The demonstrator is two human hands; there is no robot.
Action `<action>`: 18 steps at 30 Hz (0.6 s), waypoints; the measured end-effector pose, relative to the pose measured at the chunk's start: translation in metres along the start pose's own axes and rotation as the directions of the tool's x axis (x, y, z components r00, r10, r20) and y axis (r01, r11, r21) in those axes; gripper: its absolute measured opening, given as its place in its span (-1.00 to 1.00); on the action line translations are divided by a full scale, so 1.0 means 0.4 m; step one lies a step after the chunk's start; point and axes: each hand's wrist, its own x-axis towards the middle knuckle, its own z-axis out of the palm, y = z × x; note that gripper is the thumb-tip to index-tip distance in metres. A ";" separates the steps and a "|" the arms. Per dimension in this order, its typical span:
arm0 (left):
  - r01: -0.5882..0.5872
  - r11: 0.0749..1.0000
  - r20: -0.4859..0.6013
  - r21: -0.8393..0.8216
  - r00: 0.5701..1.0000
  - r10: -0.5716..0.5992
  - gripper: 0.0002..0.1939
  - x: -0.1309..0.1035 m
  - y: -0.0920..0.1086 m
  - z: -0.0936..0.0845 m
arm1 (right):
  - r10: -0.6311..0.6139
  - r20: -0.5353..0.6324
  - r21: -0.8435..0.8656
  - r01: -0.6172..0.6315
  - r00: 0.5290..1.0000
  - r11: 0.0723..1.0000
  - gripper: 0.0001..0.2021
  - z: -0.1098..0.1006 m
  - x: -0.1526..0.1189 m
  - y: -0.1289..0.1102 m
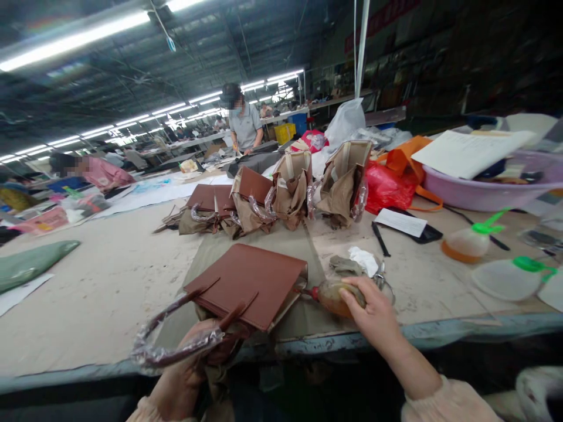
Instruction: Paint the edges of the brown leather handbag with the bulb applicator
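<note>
My left grip (185,375) is closed around the plastic-wrapped handle of the brown handbag (248,284), which lies flat at the table's (101,293) near edge; my right grip (372,313) clasps the small amber squeeze bottle (332,295), its red nozzle touching the bag's side

Brown handbag (248,284) in left hand (185,375) at table edge (484,325), right hand (372,310) on small squeeze bottle (334,295).
</note>
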 end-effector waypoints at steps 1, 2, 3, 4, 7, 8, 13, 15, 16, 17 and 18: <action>0.005 1.000 -0.010 -0.003 1.000 -0.005 -0.85 -0.016 0.017 -0.003 | 0.000 -0.004 0.010 0.000 1.000 1.000 -0.88 -0.002 -0.002 -0.007; 0.033 0.999 -0.007 -0.008 0.999 -0.033 -0.87 -0.034 0.038 -0.004 | 0.002 -0.013 0.019 -0.002 1.000 1.000 -0.88 -0.003 -0.005 -0.014; 0.070 0.997 0.008 -0.017 0.997 -0.070 -0.88 -0.053 0.062 -0.002 | 0.009 -0.024 0.030 -0.008 1.000 1.000 -0.88 -0.003 -0.008 -0.020; 0.134 0.991 0.040 -0.021 0.990 -0.133 -0.86 -0.073 0.087 0.001 | 0.019 -0.033 0.043 -0.017 0.999 0.999 -0.87 -0.003 -0.011 -0.025; 0.242 0.970 0.059 0.001 0.968 -0.242 -0.82 -0.129 0.159 0.018 | 0.037 -0.037 0.090 -0.034 0.999 0.995 -0.87 0.004 -0.019 -0.039; 0.249 0.968 0.035 0.019 0.968 -0.250 -0.84 -0.144 0.178 0.025 | 0.036 -0.031 0.103 -0.032 0.999 0.994 -0.87 0.008 -0.022 -0.043; 0.307 0.948 -0.038 0.084 0.952 -0.304 -0.89 -0.179 0.218 0.046 | 0.005 -0.044 0.145 0.001 0.999 0.989 -0.87 0.035 -0.031 -0.070; 0.328 0.940 -0.049 0.092 0.944 -0.325 -0.88 -0.181 0.217 0.047 | -0.012 -0.042 0.155 0.018 0.999 0.988 -0.88 0.042 -0.034 -0.080; 0.338 0.937 -0.054 0.093 0.941 -0.334 -0.88 -0.181 0.216 0.047 | -0.027 -0.030 0.156 0.032 0.999 0.987 -0.90 0.045 -0.036 -0.084; 0.346 0.934 -0.053 0.089 0.938 -0.342 -0.87 -0.181 0.215 0.045 | -0.048 -0.013 0.155 0.049 0.999 0.987 -0.91 0.046 -0.039 -0.088; 0.354 0.932 -0.046 0.079 0.935 -0.351 -0.87 -0.179 0.214 0.043 | -0.071 0.007 0.156 0.069 0.997 0.985 -0.91 0.046 -0.042 -0.092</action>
